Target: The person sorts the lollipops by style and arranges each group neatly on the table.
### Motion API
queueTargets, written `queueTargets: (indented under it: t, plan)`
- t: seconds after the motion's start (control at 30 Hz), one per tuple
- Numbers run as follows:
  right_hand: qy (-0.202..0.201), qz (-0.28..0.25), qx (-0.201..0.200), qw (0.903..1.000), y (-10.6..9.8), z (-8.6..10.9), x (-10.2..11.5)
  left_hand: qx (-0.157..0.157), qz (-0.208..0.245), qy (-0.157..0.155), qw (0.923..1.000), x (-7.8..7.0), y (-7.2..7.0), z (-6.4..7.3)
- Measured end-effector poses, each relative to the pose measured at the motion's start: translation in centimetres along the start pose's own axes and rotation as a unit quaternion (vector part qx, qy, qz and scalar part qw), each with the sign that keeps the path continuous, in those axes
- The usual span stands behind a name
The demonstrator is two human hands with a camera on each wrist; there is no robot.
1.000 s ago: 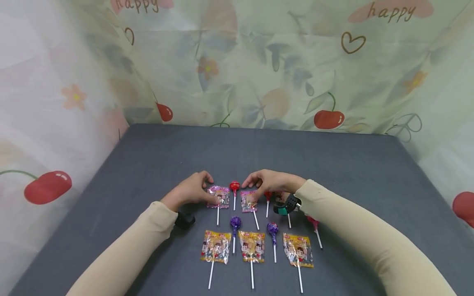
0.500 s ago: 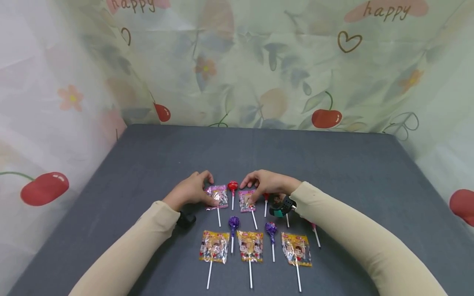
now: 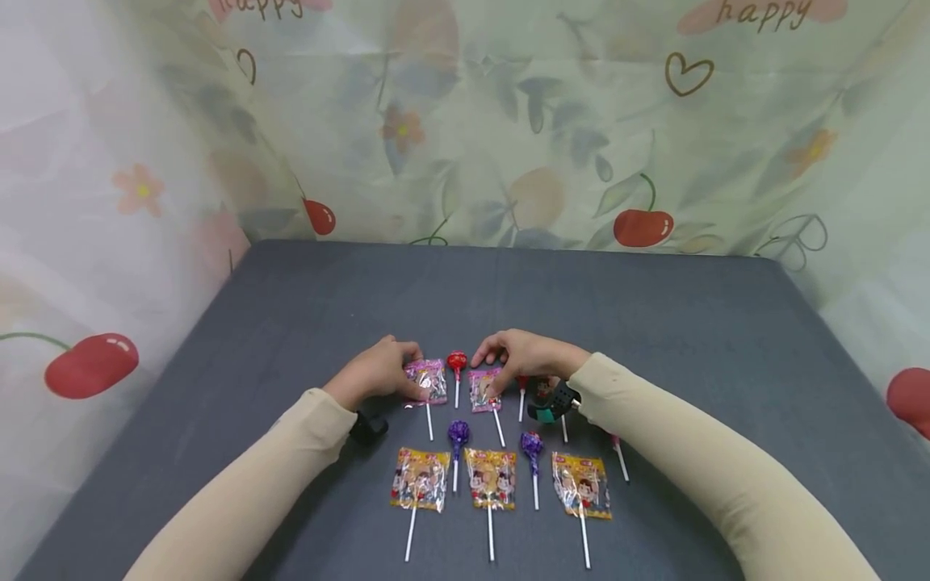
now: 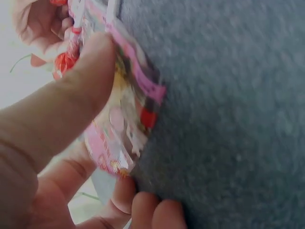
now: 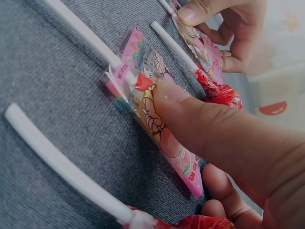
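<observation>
My left hand (image 3: 378,373) pinches a flat lollipop in a pink-edged clear wrapper (image 3: 430,379), its thumb on the printed face and fingertips at the far edge, as the left wrist view shows. To the right, my right hand (image 3: 534,355) pinches a second pink-wrapped lollipop (image 3: 483,391) in the same way, thumb on the front (image 5: 167,100) and fingers at its far edge. Both sticks point toward me. A round red lollipop (image 3: 457,361) lies between the two hands. Another red lollipop (image 3: 521,403) lies partly under my right hand.
Nearer me are two purple lollipops (image 3: 458,433) and a row of yellow-wrapped flat lollipops (image 3: 491,478) on the dark grey table (image 3: 349,298). My right wrist and its black band (image 3: 554,403) partly cover further lollipops. A patterned cloth (image 3: 465,161) hangs behind the table.
The left pink-wrapped lollipop has turned slightly, its stick end swinging a little to the right. The right hand and its lollipop look about the same.
</observation>
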State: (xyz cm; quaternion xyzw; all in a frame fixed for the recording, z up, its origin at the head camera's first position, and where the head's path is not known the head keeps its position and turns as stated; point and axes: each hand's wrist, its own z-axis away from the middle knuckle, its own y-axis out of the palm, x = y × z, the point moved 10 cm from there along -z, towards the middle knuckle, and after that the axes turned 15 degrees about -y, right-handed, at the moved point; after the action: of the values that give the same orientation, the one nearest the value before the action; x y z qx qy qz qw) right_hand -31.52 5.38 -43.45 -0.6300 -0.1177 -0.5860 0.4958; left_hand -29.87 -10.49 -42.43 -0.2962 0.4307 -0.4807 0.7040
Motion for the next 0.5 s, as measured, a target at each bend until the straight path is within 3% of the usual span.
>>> queueTargets:
  t: [0.13,0.3,0.5]
  plan:
    - [-0.005,0.003,0.000,1.0000,0.2,0.0,-0.1,0.007,0.013,-0.009,0.9999,-0.2,-0.4,0.1]
    - [-0.006,0.002,0.002,1.0000,0.2,0.2,0.2,0.011,0.081,-0.039,0.9959,0.0,-1.8,0.1]
    - [0.003,0.000,-0.002,1.0000,0.1,0.4,0.4,0.015,0.196,-0.062,0.9784,0.0,-4.8,-0.2]
